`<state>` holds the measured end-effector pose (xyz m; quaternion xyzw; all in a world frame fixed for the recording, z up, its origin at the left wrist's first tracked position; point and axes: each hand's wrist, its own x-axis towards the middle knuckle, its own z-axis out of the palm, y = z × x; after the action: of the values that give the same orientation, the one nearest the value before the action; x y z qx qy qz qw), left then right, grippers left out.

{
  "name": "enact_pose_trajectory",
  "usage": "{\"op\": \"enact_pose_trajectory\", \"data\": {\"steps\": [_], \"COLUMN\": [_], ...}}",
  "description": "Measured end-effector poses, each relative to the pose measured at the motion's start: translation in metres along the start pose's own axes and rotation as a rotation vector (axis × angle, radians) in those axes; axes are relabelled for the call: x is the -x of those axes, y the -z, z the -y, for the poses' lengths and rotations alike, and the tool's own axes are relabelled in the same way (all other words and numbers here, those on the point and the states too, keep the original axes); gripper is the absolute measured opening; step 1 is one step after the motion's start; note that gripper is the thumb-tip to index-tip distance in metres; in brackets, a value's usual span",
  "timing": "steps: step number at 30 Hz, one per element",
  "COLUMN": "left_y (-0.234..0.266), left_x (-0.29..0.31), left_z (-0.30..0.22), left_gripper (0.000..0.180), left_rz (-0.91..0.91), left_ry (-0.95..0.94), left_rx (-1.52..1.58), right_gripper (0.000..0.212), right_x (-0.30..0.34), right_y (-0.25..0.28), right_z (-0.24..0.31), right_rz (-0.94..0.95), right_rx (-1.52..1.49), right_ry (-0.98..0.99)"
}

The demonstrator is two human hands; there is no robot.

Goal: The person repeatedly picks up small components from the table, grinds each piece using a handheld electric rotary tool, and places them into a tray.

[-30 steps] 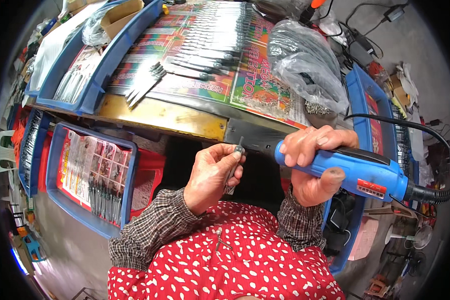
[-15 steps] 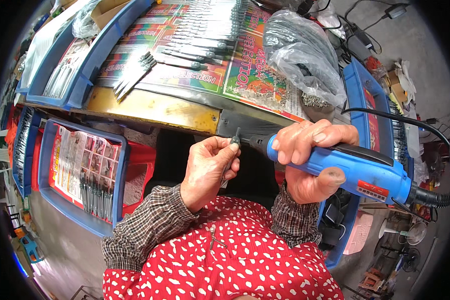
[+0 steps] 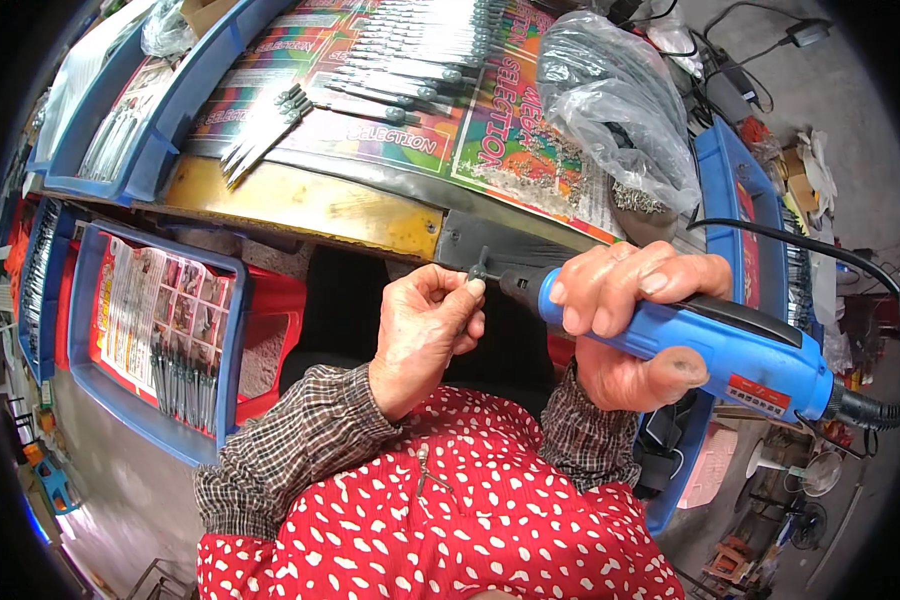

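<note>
My left hand [image 3: 415, 335] is closed in a pinch on a small dark green piece [image 3: 478, 270]. Its head sticks out past the thumb and index fingertips, and the rest is hidden in the fingers. My right hand [image 3: 635, 330] wraps around a blue electric screwdriver [image 3: 730, 350], held almost level with its nose toward the left. The bit meets the side of the dark head, so both hands work close together just off the table's front edge. On the table, slim silver pieces with dark heads [image 3: 390, 75] lie in a long row, and a few more [image 3: 265, 135] lie bunched nearer.
A clear plastic bag [image 3: 620, 100] lies on the right of the table, beside a pile of small screws [image 3: 638, 198]. Blue trays [image 3: 232, 350] with slim pieces stand at the left. Another blue tray [image 3: 720, 170] is at the right. A black cable [image 3: 800, 235] arcs past the screwdriver.
My view has shifted slightly. The screwdriver and both hands keep nearly the same pose, with the bit still at the dark piece's head.
</note>
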<state>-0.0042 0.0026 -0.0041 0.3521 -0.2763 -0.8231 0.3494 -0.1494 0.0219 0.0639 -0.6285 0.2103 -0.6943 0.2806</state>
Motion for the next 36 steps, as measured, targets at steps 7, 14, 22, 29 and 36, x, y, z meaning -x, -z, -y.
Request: {"op": "enact_pose_trajectory", "data": {"steps": [7,14,22,29,36], "left_y": [-0.003,-0.001,-0.002,-0.003,-0.004], "left_x": [0.001,0.000,0.000,0.001,0.001], "left_z": [-0.003,-0.002,-0.002,-0.004,-0.004], "left_gripper": [0.012,0.012,0.014,0.014,0.015], "left_rz": [-0.016,-0.020,-0.033,-0.014,-0.028], "left_ry": [-0.008,0.000,0.018,0.049,0.025], "left_rx": [-0.029,-0.076,-0.045,-0.015,-0.056], "right_gripper": [0.051,0.045,0.047,0.056,0.057], "right_x": [-0.001,-0.002,-0.016,-0.017,-0.012], "right_y": [0.000,0.001,-0.014,-0.017,-0.018], "right_z": [-0.002,-0.004,-0.001,0.004,0.003], "right_rz": [0.002,-0.030,0.083,-0.038,0.002], "right_rx": [-0.006,-0.221,0.063,0.143,0.081], "right_ry": [-0.012,-0.041,-0.179,-0.315,-0.210]}}
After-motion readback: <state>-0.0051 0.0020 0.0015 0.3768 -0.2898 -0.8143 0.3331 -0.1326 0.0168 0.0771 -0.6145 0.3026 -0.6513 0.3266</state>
